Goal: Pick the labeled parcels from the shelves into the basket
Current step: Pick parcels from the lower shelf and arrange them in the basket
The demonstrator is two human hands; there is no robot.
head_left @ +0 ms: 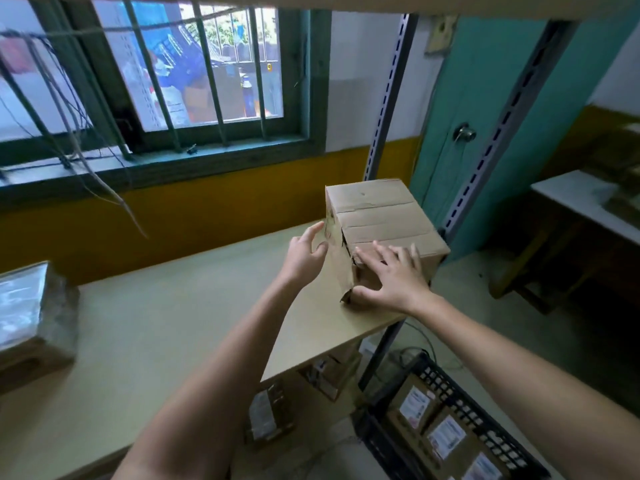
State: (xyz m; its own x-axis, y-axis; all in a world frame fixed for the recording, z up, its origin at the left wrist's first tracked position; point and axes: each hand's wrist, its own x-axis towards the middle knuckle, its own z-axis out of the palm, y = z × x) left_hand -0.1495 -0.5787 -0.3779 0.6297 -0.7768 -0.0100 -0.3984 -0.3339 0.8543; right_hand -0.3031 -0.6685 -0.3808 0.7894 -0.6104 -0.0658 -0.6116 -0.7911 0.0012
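Note:
A brown cardboard box [379, 216] stands at the right end of the pale shelf board [166, 317]. My left hand [306, 252] is against the box's left side, fingers spread. My right hand [394, 275] lies spread over the box's near top edge, thumb on its front face. Neither hand has closed around the box. Below on the floor at the lower right sits a black plastic basket [464, 400] holding labeled parcels [445, 436].
A plastic-wrapped parcel [31, 317] lies at the shelf's left end. More parcels [329, 372] sit on the lower shelf. Slotted metal uprights [388, 95] frame the shelf at the right. A barred window and a teal door stand behind; a table is at far right.

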